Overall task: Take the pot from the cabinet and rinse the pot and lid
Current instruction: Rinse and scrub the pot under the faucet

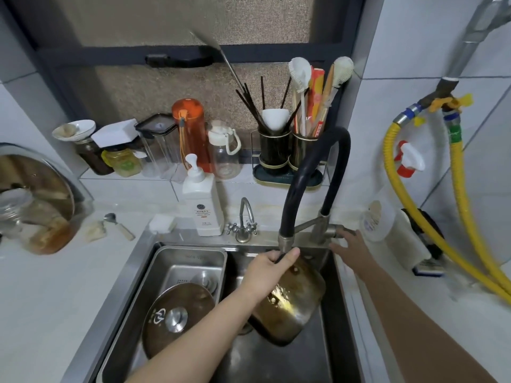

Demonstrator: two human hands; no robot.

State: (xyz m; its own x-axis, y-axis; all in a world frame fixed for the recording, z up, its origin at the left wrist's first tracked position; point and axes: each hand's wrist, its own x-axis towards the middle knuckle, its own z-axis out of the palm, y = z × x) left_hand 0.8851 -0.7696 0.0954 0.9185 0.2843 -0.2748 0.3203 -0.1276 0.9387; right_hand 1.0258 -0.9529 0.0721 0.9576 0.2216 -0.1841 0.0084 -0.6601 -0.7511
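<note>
A metal pot (293,302) hangs tilted over the sink (329,313), its side and bottom facing me. My left hand (266,272) is shut on the pot's dark handle, right under the spout of the black hose faucet (309,183). The glass lid (177,316) with a round steel knob leans in the steel tray (190,254) at the sink's left. My right hand (351,246) reaches to the faucet's lever (338,230) at the sink's back right, fingers spread and touching it. I cannot see any water running.
A small second tap (244,219) and a white soap bottle (203,203) stand behind the sink. Jars and bottles line the sill, and a utensil holder (290,150) stands behind the faucet. Yellow hoses (453,205) hang at right. A large lid (36,186) and a jar sit at left.
</note>
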